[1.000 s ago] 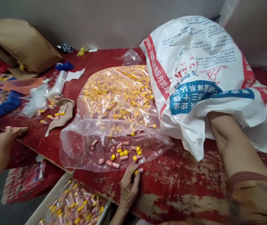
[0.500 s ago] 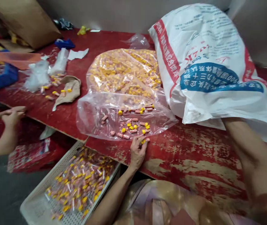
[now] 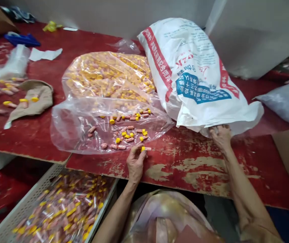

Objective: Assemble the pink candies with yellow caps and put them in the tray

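My left hand [image 3: 135,161] rests at the near edge of the red table [image 3: 190,162], its fingers pinched on a small pink tube with a yellow cap [image 3: 145,148]. Just beyond it lies a big clear plastic bag [image 3: 103,101] full of the same pink tubes and yellow caps, several spilled near its mouth. My right hand [image 3: 220,135] is curled on the lower edge of a large white woven sack [image 3: 192,74] with red and blue print, which leans on the table to the right of the clear bag.
A perforated white crate [image 3: 20,206] of wrapped pink-and-yellow pieces stands below the table's edge at lower left. A beige cloth [image 3: 36,98], loose tubes, scraps of plastic and paper lie on the left. Another plastic bag [image 3: 283,104] sits at the far right.
My right arm has come out from under the white sack and its hand now grips the sack's lower edge. The view swung right; another person's hand at the left has left the frame.
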`<state>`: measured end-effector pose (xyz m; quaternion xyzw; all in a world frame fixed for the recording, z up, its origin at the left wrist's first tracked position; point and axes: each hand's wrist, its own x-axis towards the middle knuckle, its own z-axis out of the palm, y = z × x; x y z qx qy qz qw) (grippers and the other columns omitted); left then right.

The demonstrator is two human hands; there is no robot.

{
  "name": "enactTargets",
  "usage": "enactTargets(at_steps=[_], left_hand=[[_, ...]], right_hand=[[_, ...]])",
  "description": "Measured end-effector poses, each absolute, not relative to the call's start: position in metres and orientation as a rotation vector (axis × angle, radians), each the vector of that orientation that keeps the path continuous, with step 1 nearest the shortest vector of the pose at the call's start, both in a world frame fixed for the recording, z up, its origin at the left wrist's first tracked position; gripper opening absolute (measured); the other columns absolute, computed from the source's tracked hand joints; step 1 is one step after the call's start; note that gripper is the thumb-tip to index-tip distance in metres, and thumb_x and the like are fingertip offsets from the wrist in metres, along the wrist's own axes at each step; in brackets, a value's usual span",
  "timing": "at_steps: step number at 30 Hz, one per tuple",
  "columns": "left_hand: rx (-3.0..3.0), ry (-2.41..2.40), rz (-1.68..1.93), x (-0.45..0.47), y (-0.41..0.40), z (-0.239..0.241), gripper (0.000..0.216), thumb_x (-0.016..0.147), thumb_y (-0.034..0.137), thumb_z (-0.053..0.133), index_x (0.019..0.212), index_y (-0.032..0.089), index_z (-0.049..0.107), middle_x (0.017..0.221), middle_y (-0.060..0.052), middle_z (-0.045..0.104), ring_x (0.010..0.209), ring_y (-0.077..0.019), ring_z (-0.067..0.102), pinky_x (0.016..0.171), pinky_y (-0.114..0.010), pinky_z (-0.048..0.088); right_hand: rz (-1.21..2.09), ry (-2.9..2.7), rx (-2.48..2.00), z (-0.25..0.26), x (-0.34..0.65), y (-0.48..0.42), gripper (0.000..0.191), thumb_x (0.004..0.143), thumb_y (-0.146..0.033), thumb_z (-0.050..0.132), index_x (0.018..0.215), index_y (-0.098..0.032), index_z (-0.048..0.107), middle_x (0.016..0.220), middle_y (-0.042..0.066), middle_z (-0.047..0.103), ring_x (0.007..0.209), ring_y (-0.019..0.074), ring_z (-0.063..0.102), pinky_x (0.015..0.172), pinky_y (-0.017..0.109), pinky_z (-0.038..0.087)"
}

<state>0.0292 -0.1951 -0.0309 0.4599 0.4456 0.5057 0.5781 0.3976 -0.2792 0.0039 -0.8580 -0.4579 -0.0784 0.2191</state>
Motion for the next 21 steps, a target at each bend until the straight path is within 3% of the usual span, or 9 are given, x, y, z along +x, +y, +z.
enactTargets(at_steps=[5, 8, 11, 15, 21], left_hand=[[0.863, 0.846, 1.016, 0.06, -0.214, -0.019, 0.029, 0.071, 0.03, 0.072, 0.094, 0.019, 0.057, 0.08, 0.0, 0.067, 0.063, -0.0108, 0.059, 0.061, -0.022, 0.047], [0.765, 0.757, 0.901, 0.082, -0.227, -0.011, 0.03, 0.07, 0.029, 0.072, 0.092, 0.018, 0.055, 0.08, -0.002, 0.068, 0.062, -0.0107, 0.059, 0.059, -0.022, 0.047], [0.69, 0.744, 0.871, 0.095, -0.236, -0.006, 0.041, 0.066, 0.031, 0.075, 0.098, 0.018, 0.054, 0.08, -0.001, 0.065, 0.064, -0.0114, 0.061, 0.058, -0.023, 0.049], [0.544, 0.791, 0.963, 0.1, -0.239, -0.006, 0.044, 0.062, 0.031, 0.079, 0.097, 0.018, 0.056, 0.082, 0.001, 0.061, 0.065, -0.0101, 0.06, 0.058, -0.022, 0.05], [0.648, 0.934, 1.062, 0.094, -0.244, -0.016, 0.022, 0.067, 0.029, 0.077, 0.081, 0.016, 0.067, 0.08, 0.0, 0.065, 0.077, -0.011, 0.061, 0.078, -0.023, 0.048]], right_hand=[[0.344, -0.916, -1.783, 0.001, 0.337, -0.321, 0.037, 0.08, -0.045, 0.057, 0.108, -0.021, 0.051, 0.103, 0.007, 0.058, 0.09, 0.0193, 0.056, 0.08, 0.035, 0.047], [0.624, -0.849, -1.513, 0.002, 0.3, -0.323, 0.033, 0.076, -0.036, 0.067, 0.103, -0.024, 0.052, 0.1, 0.004, 0.059, 0.088, 0.017, 0.057, 0.076, 0.03, 0.049], [0.793, -0.757, -1.298, 0.0, 0.272, -0.316, 0.043, 0.075, -0.032, 0.07, 0.113, -0.028, 0.05, 0.097, 0.002, 0.058, 0.083, 0.017, 0.06, 0.072, 0.032, 0.052], [0.86, -0.777, -1.246, -0.013, 0.242, -0.306, 0.027, 0.076, -0.027, 0.07, 0.1, -0.023, 0.058, 0.102, 0.003, 0.059, 0.092, 0.0164, 0.061, 0.083, 0.03, 0.051], [0.737, -1.085, -1.399, -0.026, 0.217, -0.296, 0.019, 0.084, -0.028, 0.063, 0.101, -0.021, 0.059, 0.103, 0.005, 0.059, 0.094, 0.0157, 0.06, 0.082, 0.028, 0.051]])
